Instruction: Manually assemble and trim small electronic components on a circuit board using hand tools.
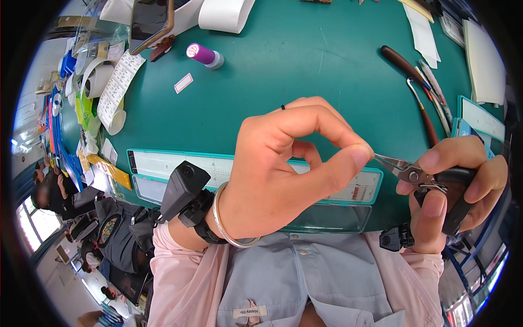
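Note:
My left hand (289,169) is raised over the near edge of the green table (305,71), thumb and forefinger pinched together on something too small to make out. A silver bangle and a black wrist camera (185,191) sit on that wrist. My right hand (457,185) grips small black-handled pliers (419,177). The pliers' thin jaws point left and meet the pinched fingertips of the left hand.
A clear ruler (163,163) with teal edging lies along the table's near edge. A purple-capped stamp (204,55), a small white label (183,83), paper rolls (223,13) and tape strips lie at the far left. More pliers and brown-handled tools (419,92) lie at the right. People sit below at left.

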Demonstrator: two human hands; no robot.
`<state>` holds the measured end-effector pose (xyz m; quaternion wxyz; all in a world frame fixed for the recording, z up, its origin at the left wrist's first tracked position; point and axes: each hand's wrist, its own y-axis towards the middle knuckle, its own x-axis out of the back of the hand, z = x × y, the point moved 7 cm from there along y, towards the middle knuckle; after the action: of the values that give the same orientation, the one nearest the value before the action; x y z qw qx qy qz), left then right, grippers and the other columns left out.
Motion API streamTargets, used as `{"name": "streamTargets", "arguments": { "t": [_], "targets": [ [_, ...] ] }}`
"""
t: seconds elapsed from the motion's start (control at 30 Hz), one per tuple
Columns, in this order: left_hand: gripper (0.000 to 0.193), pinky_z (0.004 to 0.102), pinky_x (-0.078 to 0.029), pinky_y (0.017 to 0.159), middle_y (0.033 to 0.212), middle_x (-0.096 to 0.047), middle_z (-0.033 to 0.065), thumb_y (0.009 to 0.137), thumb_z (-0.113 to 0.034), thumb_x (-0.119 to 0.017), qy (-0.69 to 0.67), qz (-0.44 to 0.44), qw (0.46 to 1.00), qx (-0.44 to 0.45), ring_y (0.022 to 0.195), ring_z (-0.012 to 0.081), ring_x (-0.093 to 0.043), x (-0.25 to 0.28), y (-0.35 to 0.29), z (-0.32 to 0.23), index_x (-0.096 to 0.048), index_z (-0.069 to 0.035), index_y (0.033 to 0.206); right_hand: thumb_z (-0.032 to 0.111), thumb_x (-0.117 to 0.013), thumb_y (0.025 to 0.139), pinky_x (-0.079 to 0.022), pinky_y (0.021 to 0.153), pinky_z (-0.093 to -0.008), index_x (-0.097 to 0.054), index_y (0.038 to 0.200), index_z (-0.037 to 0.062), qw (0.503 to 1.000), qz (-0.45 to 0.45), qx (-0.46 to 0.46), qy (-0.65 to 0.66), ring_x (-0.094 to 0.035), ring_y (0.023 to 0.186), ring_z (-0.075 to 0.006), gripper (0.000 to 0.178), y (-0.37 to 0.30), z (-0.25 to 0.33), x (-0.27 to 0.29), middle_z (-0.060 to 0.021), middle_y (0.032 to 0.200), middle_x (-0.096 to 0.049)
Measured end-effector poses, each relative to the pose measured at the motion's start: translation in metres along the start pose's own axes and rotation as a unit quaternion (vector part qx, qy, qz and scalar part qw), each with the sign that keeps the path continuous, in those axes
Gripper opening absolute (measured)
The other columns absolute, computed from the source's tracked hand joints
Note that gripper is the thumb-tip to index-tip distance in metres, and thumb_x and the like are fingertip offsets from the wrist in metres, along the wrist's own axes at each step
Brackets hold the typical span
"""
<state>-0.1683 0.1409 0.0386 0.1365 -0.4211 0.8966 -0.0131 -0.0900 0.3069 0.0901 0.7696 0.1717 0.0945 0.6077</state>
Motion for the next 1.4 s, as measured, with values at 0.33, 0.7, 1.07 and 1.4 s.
{"name": "streamTargets", "arguments": {
  "t": [0.33,0.7,1.07,1.4],
  "targets": [
    [0.004,0.0254,-0.049,0.070,0.093,-0.066,0.0116,0.092,0.000,-0.069,-0.003,-0.009,1.000,0.004,0.082,0.0136,-0.060,0.0002,-0.0010,0.0000,-0.068,0.004,0.092,0.024,-0.081,0.088,-0.062,0.062,-0.0273,-0.033,0.106,0.0144,0.999,-0.024,-0.030,-0.033,-0.068,0.065,-0.0161,0.053,-0.0040,-0.0014,0.0035,-0.0186,0.105,-0.060],
    [0.003,0.0257,-0.050,0.071,0.094,-0.066,0.0120,0.092,0.002,-0.069,0.004,-0.005,1.000,-0.004,0.083,0.0139,-0.061,0.0006,0.0001,0.0002,-0.068,0.005,0.093,0.025,-0.082,0.088,-0.061,0.061,-0.0261,-0.032,0.105,0.0144,0.999,-0.021,-0.024,-0.026,-0.066,0.062,-0.0147,0.053,-0.0031,-0.0021,0.0051,-0.0173,0.103,-0.061],
    [0.002,0.0264,-0.051,0.073,0.094,-0.066,0.0121,0.092,0.003,-0.068,0.005,-0.007,1.000,0.001,0.084,0.0149,-0.062,0.0001,-0.0003,0.0000,-0.068,0.005,0.093,0.021,-0.080,0.089,-0.062,0.063,-0.0269,-0.032,0.105,0.0137,0.999,-0.015,-0.031,-0.036,-0.067,0.065,-0.0154,0.050,-0.0016,-0.0009,0.0038,-0.0184,0.104,-0.060],
    [0.003,0.0270,-0.052,0.074,0.094,-0.065,0.0122,0.092,0.003,-0.068,0.004,-0.008,1.000,0.003,0.084,0.0151,-0.062,0.0009,-0.0005,0.0005,-0.068,0.005,0.093,0.021,-0.079,0.090,-0.062,0.063,-0.0269,-0.032,0.105,0.0137,0.999,-0.015,-0.023,-0.030,-0.066,0.065,-0.0150,0.050,-0.0032,-0.0016,0.0010,-0.0175,0.103,-0.060]
  ]
}}
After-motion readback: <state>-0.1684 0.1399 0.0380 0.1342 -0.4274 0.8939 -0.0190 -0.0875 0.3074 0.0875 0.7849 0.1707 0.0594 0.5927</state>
